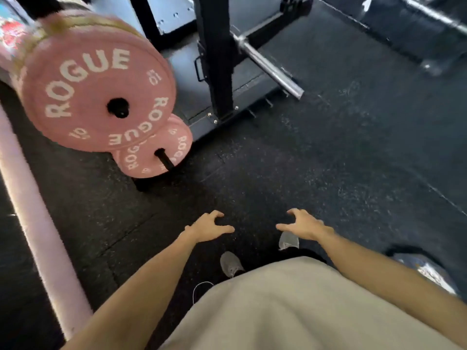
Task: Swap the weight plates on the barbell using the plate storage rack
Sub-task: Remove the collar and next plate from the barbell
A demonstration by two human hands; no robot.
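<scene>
A stack of large pink ROGUE plates (96,97) hangs on a black peg of the storage rack at the upper left. Below it a smaller pink plate (151,155) sits on a lower peg (164,160). The bare steel barbell sleeve (270,64) juts out past a black rack upright (217,59) at the top centre, with no plate on it. My left hand (208,227) and right hand (303,224) hover over the black floor low in the middle, fingers spread, holding nothing, well short of plates and bar.
Black rubber flooring (328,160) covers the area. A pale pink beam (38,223) runs along the left edge. A second bar (434,16) lies at the top right. A dark round object (424,269) sits at the lower right. My grey shoes (230,263) stand below my hands.
</scene>
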